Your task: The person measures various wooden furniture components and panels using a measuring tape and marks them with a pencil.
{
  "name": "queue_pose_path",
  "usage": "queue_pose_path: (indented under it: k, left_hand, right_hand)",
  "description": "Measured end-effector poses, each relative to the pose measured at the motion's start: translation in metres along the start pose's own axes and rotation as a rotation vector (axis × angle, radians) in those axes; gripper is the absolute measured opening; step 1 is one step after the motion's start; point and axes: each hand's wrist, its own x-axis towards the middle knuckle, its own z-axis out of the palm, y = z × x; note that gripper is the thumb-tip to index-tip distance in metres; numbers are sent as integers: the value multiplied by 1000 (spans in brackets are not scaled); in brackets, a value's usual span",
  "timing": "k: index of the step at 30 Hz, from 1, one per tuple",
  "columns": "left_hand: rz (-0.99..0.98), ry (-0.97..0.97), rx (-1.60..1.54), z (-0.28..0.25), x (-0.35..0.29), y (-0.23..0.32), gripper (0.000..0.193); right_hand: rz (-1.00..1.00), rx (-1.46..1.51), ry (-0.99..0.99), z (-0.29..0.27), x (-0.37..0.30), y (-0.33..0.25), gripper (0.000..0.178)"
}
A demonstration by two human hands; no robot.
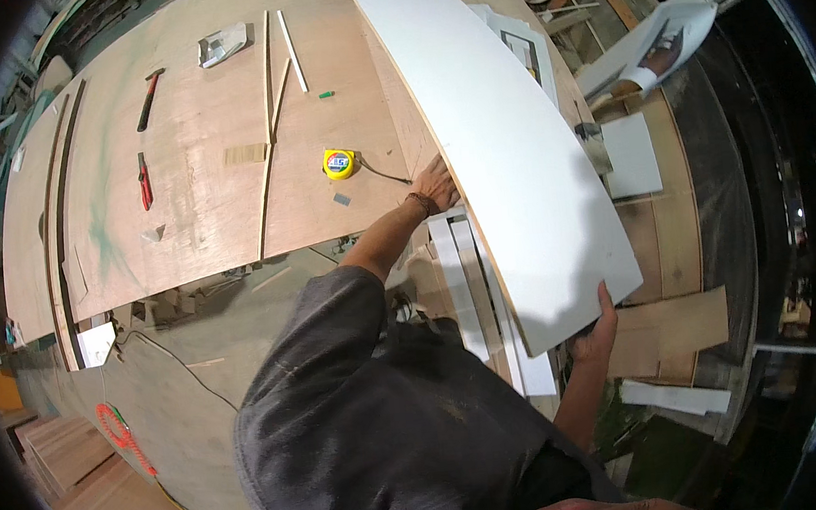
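Observation:
A long white board [534, 149] slants from the far edge of the view toward me, its near end at my right side. My right hand [598, 329] grips the near right corner, thumb up along the edge and the other fingers hidden beneath. My left hand [434, 188] rests at the board's left edge by the worktable's front, fingers stretched out, their tips partly hidden by the board. Left of that hand, a yellow tape measure [339, 164] lies on the plywood worktable [203, 214], a dark strap trailing from it.
A hammer [150, 100], a red utility knife [144, 182] and thin wooden strips [267, 84] lie on the worktable. White strips [458, 275] stand below the board. A cable [182, 361] and an orange coiled hose [120, 433] are at the lower left. Wood panels [664, 336] lie to the right.

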Motion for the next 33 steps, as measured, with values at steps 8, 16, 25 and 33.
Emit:
queue_pose_path:
  k: [8,16,25,33]
  left_hand:
    - [-193,46,207,9,13,-81,48]
    - [-407,213,168,-75,-50,-124,45]
    - [-229,67,126,-28,-62,-68,60]
    - [-601,145,356,-49,-81,-148,48]
  right_hand:
    - [86,111,-67,-25,35,13,44]
    - [225,71,-74,-37,61,41,47]
    - [289,157,-215,-51,81,64,46]
    - [400,210,-292,-61,96,116,46]
